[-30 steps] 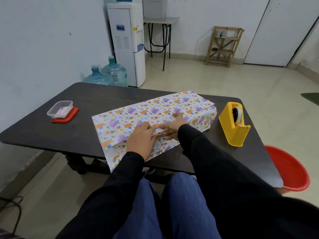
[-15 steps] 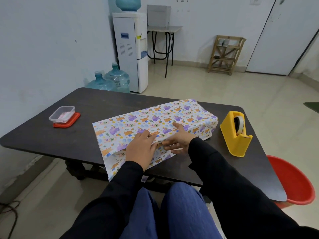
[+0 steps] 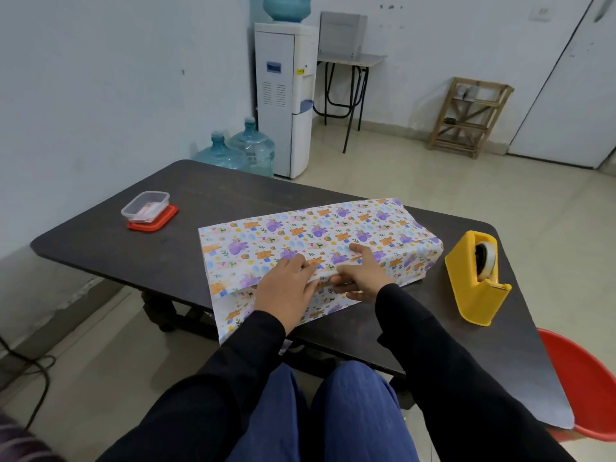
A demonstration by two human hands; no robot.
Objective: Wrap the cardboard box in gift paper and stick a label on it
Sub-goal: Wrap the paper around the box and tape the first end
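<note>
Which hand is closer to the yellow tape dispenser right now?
Right. The right hand holds the gift paper on the side toward the tape dispenser, though apart from it; the left hand presses the paper on the right hand's far side.

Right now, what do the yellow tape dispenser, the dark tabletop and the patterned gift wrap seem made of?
The yellow tape dispenser looks like moulded plastic: uniform colour, smooth, soft sheen. The dark tabletop seems wood or laminate, matte with faint streaks; which, I cannot tell. The patterned gift wrap is thin printed paper, creasing sharply at its folds.
</note>
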